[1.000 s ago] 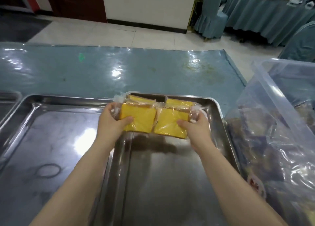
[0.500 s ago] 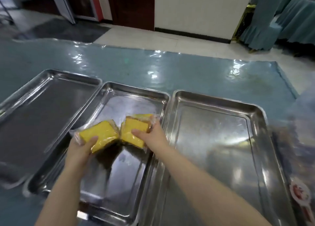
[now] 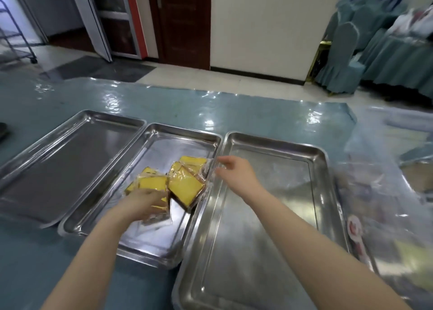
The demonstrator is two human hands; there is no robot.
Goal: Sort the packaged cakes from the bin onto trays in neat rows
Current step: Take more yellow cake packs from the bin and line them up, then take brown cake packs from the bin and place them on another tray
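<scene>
Several yellow packaged cakes lie in the middle steel tray. My left hand rests on the left cake, fingers over its clear wrapper. Another cake lies tilted beside it, overlapping a further one at the tray's right wall. My right hand hovers just right of them over the rim of the right tray, fingers apart and empty. The clear plastic bin with more cakes stands at the far right, blurred.
A third steel tray sits at the left, holding nothing. All trays stand side by side on a table under blue-green shiny plastic. Covered chairs and a draped table stand beyond, past the floor.
My right hand let go of its cake and pulled away to the right. The cakes now lie in the middle tray; my left hand stays on the left one.
</scene>
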